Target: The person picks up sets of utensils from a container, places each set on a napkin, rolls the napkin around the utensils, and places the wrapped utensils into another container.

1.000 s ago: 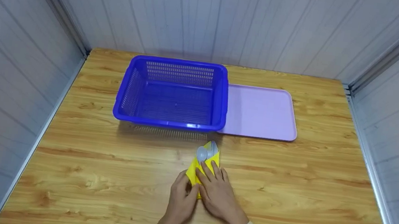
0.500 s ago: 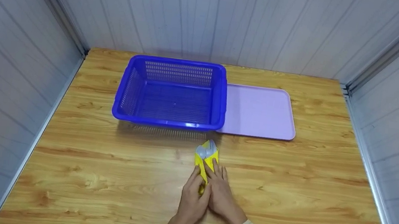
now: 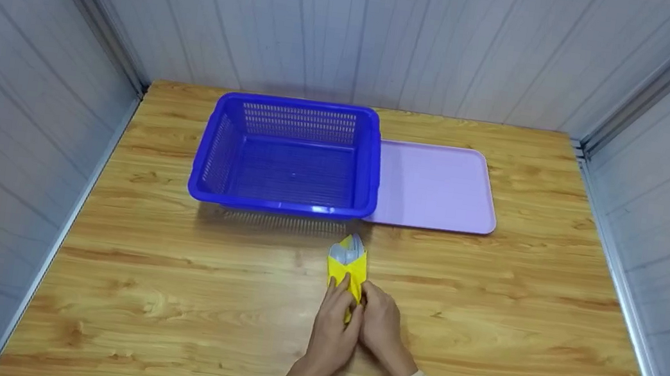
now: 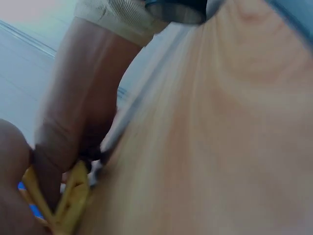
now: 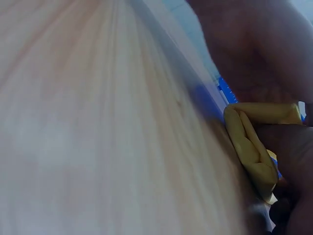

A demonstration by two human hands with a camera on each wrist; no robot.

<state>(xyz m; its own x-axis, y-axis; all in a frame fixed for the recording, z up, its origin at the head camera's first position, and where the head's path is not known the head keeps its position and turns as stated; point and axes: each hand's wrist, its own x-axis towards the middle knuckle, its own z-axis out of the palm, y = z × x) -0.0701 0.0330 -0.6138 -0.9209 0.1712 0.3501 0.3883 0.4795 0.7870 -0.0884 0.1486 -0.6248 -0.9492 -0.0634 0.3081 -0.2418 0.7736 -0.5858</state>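
A yellow napkin (image 3: 337,269) lies folded around grey cutlery on the table, the upper ends showing at its far end. One of these is a spoon (image 3: 337,253); narrower pieces (image 3: 356,245) lie to its right. My left hand (image 3: 334,333) rests across the napkin with its fingers straight, pressing the left flap down. At the right edge, my right hand (image 3: 380,323) has curled fingers and pinches the napkin. Both wrist views show a yellow fold (image 5: 252,152) standing up between the hands. The lower part of the cutlery is hidden inside.
A blue plastic basket (image 3: 280,207) with slotted sides stands behind the napkin. To its right lies a pink tray (image 3: 438,189), its left side hidden by the basket. Panelled walls (image 3: 356,29) enclose the wooden table (image 3: 525,316) at the back and sides.
My left hand has moved right, laying the left flap over the cutlery. The right hand has slid off the top of the napkin to its right edge, its fingers now curled.
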